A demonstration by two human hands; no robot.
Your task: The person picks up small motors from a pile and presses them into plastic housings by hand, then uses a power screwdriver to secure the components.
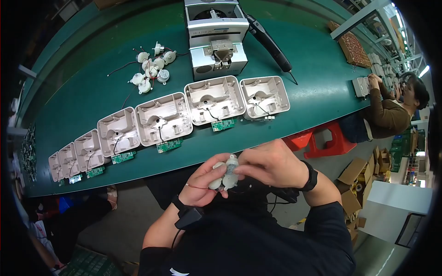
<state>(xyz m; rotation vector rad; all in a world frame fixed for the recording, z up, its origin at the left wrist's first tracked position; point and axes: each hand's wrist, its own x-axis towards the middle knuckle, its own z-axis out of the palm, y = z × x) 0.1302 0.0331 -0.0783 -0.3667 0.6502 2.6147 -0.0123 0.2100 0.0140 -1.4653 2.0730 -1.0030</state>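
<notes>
In front of my chest, just off the table's near edge, my left hand (202,185) curls around a few small white rounded plastic motor units (229,178). The thumb presses on them from the left. My right hand (277,162) comes in from the right, with thumb and forefinger pinched against the upper right of the same units. Its fingertips partly cover them, so their exact number is hard to make out. Across the table lies a loose cluster of similar white motor units (151,70) with thin wires.
A row of white plastic housings (164,120) with attached green circuit boards (169,146) runs along the green table (317,92). Behind stand a feeder machine (217,46) and a black electric screwdriver (269,43). A co-worker (391,108) sits at right, near red stools (329,140).
</notes>
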